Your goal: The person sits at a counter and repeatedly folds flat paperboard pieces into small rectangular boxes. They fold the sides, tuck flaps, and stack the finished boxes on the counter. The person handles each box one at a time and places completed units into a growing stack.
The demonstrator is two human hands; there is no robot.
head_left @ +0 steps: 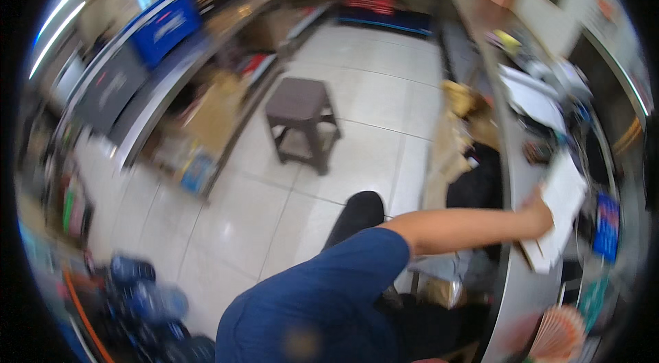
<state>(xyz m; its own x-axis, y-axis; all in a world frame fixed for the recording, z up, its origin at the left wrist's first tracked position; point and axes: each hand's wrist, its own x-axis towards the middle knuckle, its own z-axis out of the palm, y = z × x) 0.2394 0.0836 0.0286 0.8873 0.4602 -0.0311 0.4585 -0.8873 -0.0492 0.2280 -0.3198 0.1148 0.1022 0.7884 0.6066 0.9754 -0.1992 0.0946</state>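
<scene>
My left arm, in a short dark blue sleeve, stretches to the right over the counter (518, 287). Its hand, my left hand (537, 217), is closed at the near edge of a long white stack of paper (563, 198), which lies slantwise above the counter. Motion blurs the fingers. At the lower edge only a sliver of skin shows, seemingly my right hand (429, 361); its fingers are out of sight. Close by the paper are a small dark object (537, 151) and a blue packet (606, 226). Nearer to me is a ribbed, pinkish fan-shaped thing (559, 335).
A dark plastic stool (300, 103) stands on the tiled floor. Shelving with a blue box (165, 25) runs along the left. Large water bottles (154, 301) stand at the lower left. Under the right counter hangs or lies dark cloth (475, 181); more papers (532, 99) lie farther along it.
</scene>
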